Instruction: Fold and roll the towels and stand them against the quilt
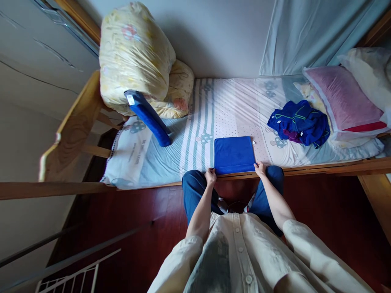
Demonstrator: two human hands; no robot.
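A folded blue cloth (234, 154) lies flat on the bed near its front edge, a small white tag at its right side. My left hand (210, 176) is closed on the near left corner, and my right hand (260, 169) pinches the near right corner. Further right sits a crumpled heap of blue cloths (301, 122) with a bit of purple and green edging among them. To the left, a rolled or folded stack of blue cloth (149, 120) leans against the bedding.
A yellow floral quilt (134, 53) is piled at the bed's left end by the wooden headboard (71, 130). Pink pillows (343, 97) lie at the right end. A curtain (305, 36) hangs behind. The bed's wooden rail (330, 167) runs just before my knees.
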